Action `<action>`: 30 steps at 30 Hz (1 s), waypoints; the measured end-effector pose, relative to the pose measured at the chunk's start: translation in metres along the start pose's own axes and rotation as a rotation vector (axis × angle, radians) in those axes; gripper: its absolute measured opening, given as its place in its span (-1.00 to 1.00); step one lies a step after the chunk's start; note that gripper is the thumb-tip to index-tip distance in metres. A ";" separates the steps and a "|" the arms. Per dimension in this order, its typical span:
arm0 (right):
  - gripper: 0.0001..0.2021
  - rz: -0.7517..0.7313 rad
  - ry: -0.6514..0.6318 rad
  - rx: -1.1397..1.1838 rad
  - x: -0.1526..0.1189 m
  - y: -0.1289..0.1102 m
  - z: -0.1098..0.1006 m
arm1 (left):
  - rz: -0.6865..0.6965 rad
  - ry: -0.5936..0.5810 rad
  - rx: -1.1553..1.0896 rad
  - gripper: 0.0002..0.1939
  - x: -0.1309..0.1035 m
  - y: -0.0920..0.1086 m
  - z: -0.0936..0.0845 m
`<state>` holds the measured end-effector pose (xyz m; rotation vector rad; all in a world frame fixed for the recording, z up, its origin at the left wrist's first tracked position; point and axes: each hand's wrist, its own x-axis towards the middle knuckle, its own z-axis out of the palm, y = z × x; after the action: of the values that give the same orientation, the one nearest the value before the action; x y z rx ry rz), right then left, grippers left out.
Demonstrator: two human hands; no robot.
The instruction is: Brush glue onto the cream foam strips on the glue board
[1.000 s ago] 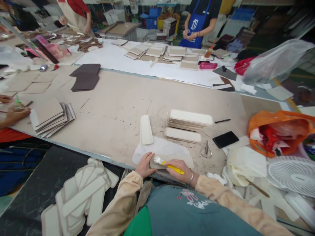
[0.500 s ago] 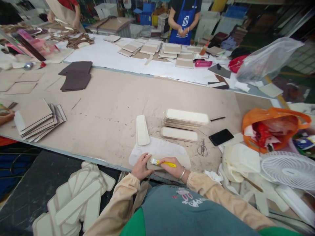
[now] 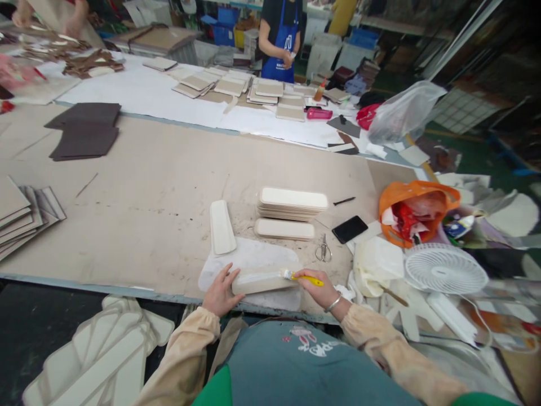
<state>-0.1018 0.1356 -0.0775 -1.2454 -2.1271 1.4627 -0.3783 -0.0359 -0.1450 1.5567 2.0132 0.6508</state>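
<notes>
A long beige panel with rounded ends (image 3: 257, 283) lies on a white sheet (image 3: 215, 265) at the near table edge. My left hand (image 3: 222, 292) grips the panel's left end, thumb at the near side and fingers at the far side. In my right hand (image 3: 319, 287) is a small yellow-handled paintbrush (image 3: 310, 278). Its pale bristles touch the panel towards the right end, and a whitish wet streak runs along the surface behind them. Just beyond, a pair of cream strips (image 3: 222, 228) overlaps the sheet's far left corner.
Behind the sheet stand a stack of cream strips (image 3: 293, 198) and a lower pile (image 3: 284, 229). Scissors (image 3: 323, 250), a phone (image 3: 350, 229), a white jug (image 3: 378, 262) and a fan (image 3: 446, 269) lie rightward. Loose panels (image 3: 101, 349) fill a dark surface at lower left. A person in a blue apron (image 3: 284, 51) stands opposite.
My right hand has drawn the brush rightward along the panel, from near its left end towards its right end, leaving a whitish streak. My left hand stays at the left end. The view has turned right.
</notes>
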 end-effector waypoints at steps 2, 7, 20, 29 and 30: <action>-0.82 0.004 0.051 -0.049 -0.006 0.007 -0.011 | 0.001 -0.006 0.006 -0.27 0.000 0.001 -0.001; -0.82 -0.066 0.059 -0.143 -0.017 -0.004 -0.014 | -0.005 -0.019 0.015 -0.26 -0.002 0.002 -0.003; -0.79 -0.303 -0.402 -0.033 0.021 -0.045 0.092 | 0.040 -0.008 0.021 -0.24 -0.002 -0.001 -0.001; -0.79 -0.226 -0.264 -0.068 -0.001 -0.017 0.035 | 0.027 -0.003 0.075 -0.25 -0.003 0.001 -0.001; -0.79 -0.209 -0.241 -0.081 -0.004 -0.014 0.027 | 0.023 -0.005 0.080 -0.26 -0.003 0.002 -0.001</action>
<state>-0.1233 0.1135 -0.0771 -0.8753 -2.4100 1.5124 -0.3773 -0.0382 -0.1430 1.6286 2.0432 0.5806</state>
